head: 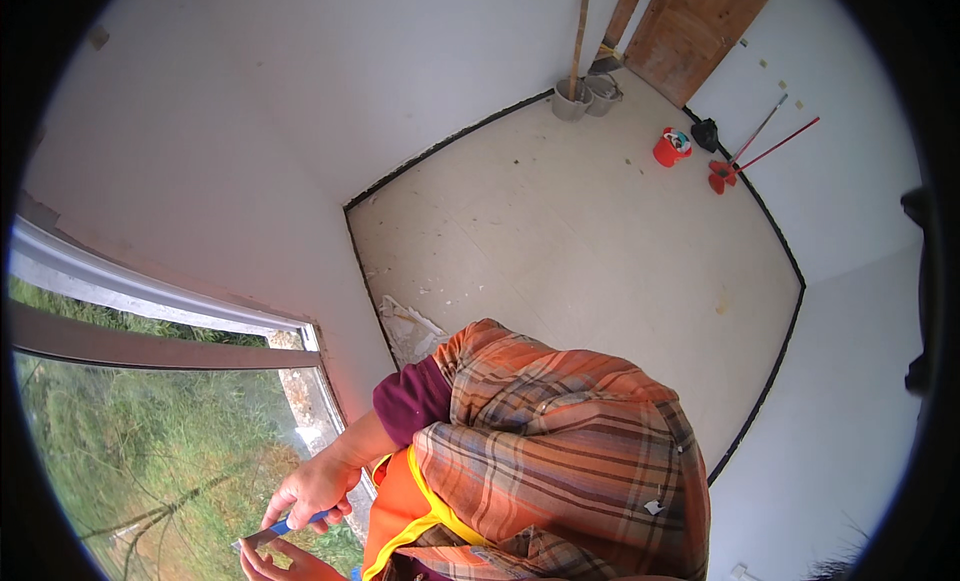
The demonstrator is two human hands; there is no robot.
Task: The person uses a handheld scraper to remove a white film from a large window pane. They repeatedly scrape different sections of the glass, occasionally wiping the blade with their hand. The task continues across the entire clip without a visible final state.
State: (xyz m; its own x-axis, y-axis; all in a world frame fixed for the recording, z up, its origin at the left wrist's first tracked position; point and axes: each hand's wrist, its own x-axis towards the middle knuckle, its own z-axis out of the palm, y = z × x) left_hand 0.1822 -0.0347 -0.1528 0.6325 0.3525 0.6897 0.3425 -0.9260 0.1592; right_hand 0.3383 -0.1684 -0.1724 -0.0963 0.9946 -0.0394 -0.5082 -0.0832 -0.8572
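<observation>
My right hand (pixel 319 495) grips the blue handle of a flat-bladed hand tool (pixel 271 531), seemingly a scraper or knife. Its blade slants down to the left. Below it, the fingers of my left hand (pixel 281 564) reach up to the blade near its tip. The frame's bottom edge cuts off part of that hand, and whether it pinches the blade is unclear. Both hands are in front of a window pane (pixel 165 446) with greenery outside. A plaid shirt (pixel 570 438) and an orange garment with yellow trim (pixel 397 498) cover my body.
A window frame bar (pixel 165 345) crosses the left side. White debris (pixel 409 326) lies in the floor corner. Further off stand grey buckets (pixel 571 105), a red bucket (pixel 671 150), a black bag (pixel 705 135), a red dustpan (pixel 721 177) with long handles, and a wooden door (pixel 694 33).
</observation>
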